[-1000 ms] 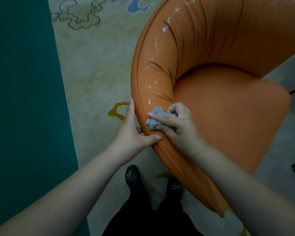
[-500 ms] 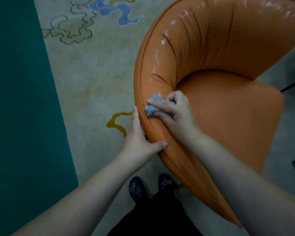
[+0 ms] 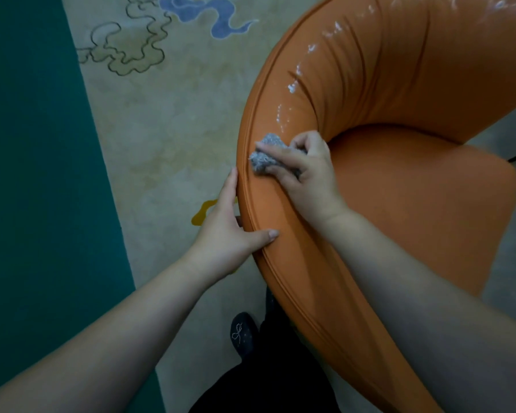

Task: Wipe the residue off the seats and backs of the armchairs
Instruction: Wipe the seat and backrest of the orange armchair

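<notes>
armchair (image 3: 399, 204) back – right hand (image 3: 307, 177) presses grey cloth (image 3: 264, 158) on it

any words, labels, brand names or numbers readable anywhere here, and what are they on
None: no text, label, brand or number shows in this view.
The orange armchair has no visible tag or logo, only white residue on its back.
The grey cloth under the right hand is unmarked.
The carpet has only cloud-like patterns.
The shoe has a sparkly bow, no lettering.

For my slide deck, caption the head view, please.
Right hand wipes orange armchair with grey cloth; left hand steadies it.
</notes>
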Demonstrator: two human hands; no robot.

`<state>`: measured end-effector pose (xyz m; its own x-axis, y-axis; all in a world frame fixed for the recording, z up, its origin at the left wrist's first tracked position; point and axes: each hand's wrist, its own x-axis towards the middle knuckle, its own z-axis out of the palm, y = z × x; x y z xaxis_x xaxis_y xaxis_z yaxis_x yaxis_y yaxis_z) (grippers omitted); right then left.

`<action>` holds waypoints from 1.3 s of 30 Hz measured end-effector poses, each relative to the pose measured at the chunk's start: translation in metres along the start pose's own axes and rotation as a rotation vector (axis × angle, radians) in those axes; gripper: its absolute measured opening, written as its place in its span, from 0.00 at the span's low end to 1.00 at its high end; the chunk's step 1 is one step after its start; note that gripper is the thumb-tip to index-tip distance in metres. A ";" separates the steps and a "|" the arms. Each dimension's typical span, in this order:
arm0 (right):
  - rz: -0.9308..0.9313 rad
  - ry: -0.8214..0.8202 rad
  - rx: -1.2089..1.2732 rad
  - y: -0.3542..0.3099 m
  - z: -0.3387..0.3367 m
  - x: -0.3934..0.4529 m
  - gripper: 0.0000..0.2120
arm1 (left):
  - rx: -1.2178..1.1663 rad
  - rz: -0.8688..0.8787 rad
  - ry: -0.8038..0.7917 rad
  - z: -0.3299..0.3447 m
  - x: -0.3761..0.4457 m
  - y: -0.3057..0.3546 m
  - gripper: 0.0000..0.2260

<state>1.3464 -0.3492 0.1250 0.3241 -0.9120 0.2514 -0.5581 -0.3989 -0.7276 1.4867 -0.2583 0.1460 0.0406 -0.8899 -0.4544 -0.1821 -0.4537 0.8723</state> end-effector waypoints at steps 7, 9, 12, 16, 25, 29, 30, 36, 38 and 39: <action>0.003 -0.034 0.061 0.000 -0.005 -0.036 0.18 | -0.072 -0.015 -0.123 -0.014 0.016 0.006 0.51; -0.026 -0.036 0.028 0.000 -0.003 -0.017 0.17 | -0.089 -0.030 -0.148 -0.015 0.015 0.004 0.51; -0.009 0.044 -0.028 0.002 0.007 0.025 0.15 | -0.103 -0.029 -0.150 -0.015 0.017 0.002 0.51; -0.007 0.074 0.023 0.004 0.010 0.010 0.17 | -0.075 -0.033 -0.129 -0.014 0.019 -0.001 0.51; -0.074 0.073 0.000 0.020 0.009 0.040 0.16 | 0.071 0.008 -0.026 -0.018 0.045 0.014 0.54; -0.028 0.079 0.109 0.022 0.009 0.006 0.19 | 0.058 0.033 -0.025 -0.025 0.062 0.023 0.53; -0.016 0.067 0.127 0.023 0.006 -0.005 0.19 | 0.071 0.039 -0.040 -0.026 0.065 0.025 0.53; -0.031 0.109 0.026 0.033 0.005 0.037 0.17 | 0.134 0.033 -0.108 -0.028 0.072 0.026 0.53; 0.001 0.160 0.049 0.034 0.007 0.062 0.16 | 0.127 0.024 -0.107 -0.028 0.072 0.027 0.53; 0.017 0.172 0.072 0.034 0.008 0.066 0.16 | 0.121 0.022 -0.102 -0.027 0.072 0.027 0.53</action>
<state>1.3547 -0.4225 0.1119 0.1760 -0.9239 0.3399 -0.5042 -0.3811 -0.7749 1.5117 -0.3361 0.1419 -0.0630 -0.8872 -0.4571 -0.2992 -0.4202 0.8567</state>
